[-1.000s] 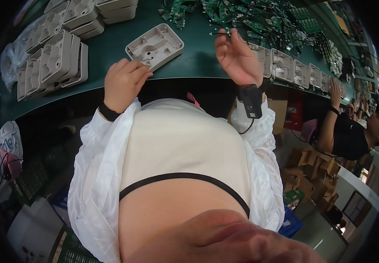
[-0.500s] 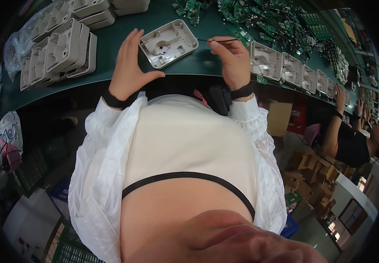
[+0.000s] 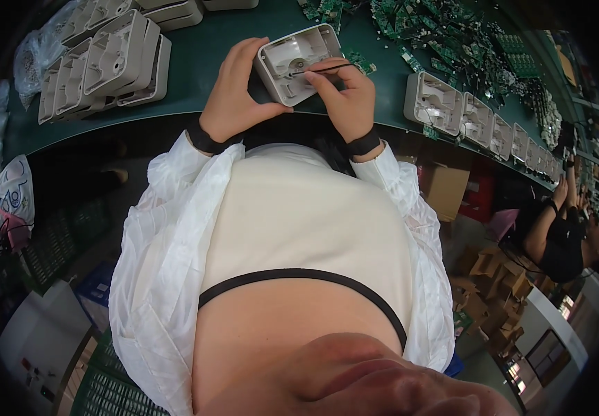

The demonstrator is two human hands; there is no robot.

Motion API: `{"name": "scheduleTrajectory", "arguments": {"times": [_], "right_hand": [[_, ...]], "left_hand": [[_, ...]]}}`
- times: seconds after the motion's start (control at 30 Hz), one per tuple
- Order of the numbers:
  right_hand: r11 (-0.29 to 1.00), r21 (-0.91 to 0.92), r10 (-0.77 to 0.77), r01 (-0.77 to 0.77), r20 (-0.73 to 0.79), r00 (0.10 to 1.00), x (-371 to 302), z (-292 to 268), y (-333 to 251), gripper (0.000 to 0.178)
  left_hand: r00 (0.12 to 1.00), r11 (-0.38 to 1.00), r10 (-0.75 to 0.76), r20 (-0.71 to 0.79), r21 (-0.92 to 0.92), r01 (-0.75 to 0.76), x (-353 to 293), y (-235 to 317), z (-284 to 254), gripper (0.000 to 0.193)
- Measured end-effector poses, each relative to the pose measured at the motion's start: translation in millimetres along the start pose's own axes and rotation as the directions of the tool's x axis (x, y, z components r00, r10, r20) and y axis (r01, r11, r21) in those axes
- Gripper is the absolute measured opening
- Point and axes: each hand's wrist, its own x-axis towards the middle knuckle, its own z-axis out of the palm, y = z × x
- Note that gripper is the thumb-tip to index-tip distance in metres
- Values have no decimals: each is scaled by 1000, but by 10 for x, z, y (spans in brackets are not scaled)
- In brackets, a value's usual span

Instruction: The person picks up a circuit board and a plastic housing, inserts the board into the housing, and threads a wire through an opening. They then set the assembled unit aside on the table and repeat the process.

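Observation:
A white plastic housing [image 3: 289, 54] with moulded posts and a round recess lies tilted near the table's front edge. My left hand [image 3: 235, 93] grips its left side, with the fingers along the outer wall and the thumb at the near corner. Over the right part of the housing, my right hand [image 3: 346, 97] pinches a thin dark tool [image 3: 330, 68], perhaps tweezers. The tool's tip points inside the housing near the recess; whether it touches anything I cannot tell. A small green circuit board [image 3: 362, 62] lies just beyond my right hand.
Stacked white housings [image 3: 108, 62] stand at the left, beside a clear plastic bag [image 3: 27, 73]. A heap of green circuit boards [image 3: 445, 52] covers the back right. A row of housings [image 3: 434, 100] follows the right front edge of the green table [image 3: 206, 59]. Another person [image 3: 556, 232] works farther right.
My left hand has closed on the housing, which is turned and tilted. My right hand has moved left, bringing the dark tool over the housing's inside.

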Motion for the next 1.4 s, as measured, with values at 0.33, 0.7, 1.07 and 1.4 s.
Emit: {"name": "scheduleTrajectory", "arguments": {"times": [0.33, 0.7, 1.07, 1.4], "right_hand": [[865, -401, -321, 302, 20, 947, -44, 15, 57, 14], [806, -461, -399, 371, 41, 916, 26, 79, 142, 15], [797, -515, -437, 314, -133, 890, 70, -53, 69, 10], [979, -200, 12, -47, -176, 984, 184, -342, 117, 52]], "left_hand": [[1000, 971, 17, -16, -239, -20, 10, 1, 112, 103], [999, 877, -1, 52, -480, 26, 45, -146, 240, 99], [986, 833, 17, 163, -548, 77, 199, -198, 153, 102], [988, 846, 11, 152, -528, 72, 123, -229, 164, 105]]}}
